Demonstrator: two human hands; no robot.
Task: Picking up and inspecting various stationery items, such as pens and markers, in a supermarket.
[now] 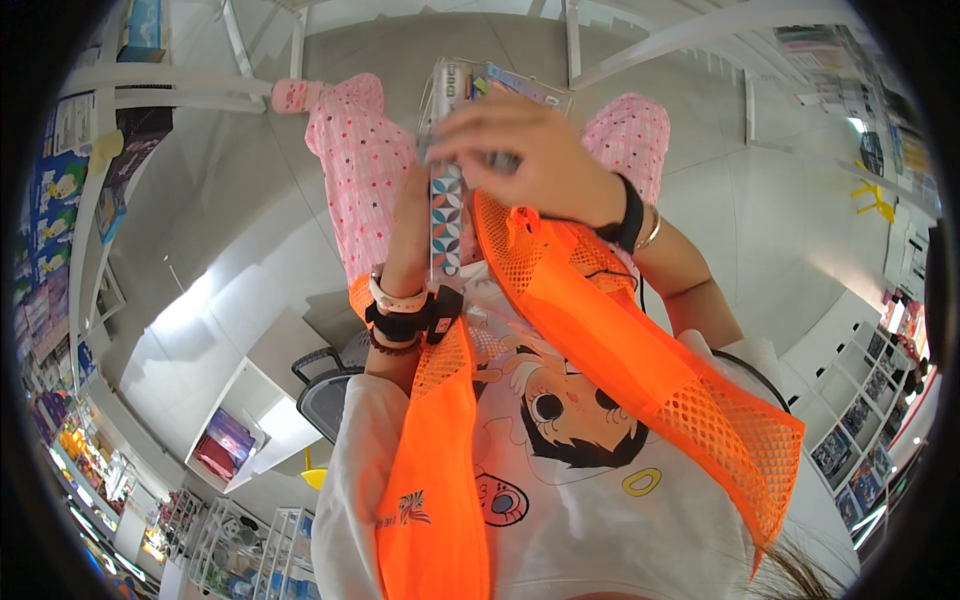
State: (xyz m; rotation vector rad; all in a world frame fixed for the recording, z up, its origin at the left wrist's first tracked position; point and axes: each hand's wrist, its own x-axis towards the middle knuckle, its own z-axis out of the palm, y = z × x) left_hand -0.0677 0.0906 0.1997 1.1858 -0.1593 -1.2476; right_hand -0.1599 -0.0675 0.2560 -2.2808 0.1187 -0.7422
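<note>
A slim strip with a teal, orange and grey leaf pattern [446, 225] runs along the inside of my left forearm, above the lap. Its upper end meets my fingers. My left hand [424, 154] is mostly hidden there, behind the strip and my other hand. My right hand [517, 150], blurred, reaches across from the right with its fingers bent over the strip's upper end; what it grips cannot be made out. Just beyond both hands is a clear, wire-edged container [555, 99] with small packaged items inside, one of them a grey-white pack [450, 81].
White shelving frames [574, 45] stand ahead, and shelves of boxed goods [60, 202] line the left. A white open box [247, 427] holds purple and red packs at lower left. A yellow stool [874, 199] is on the right. My orange mesh vest [592, 330] hangs loosely in front.
</note>
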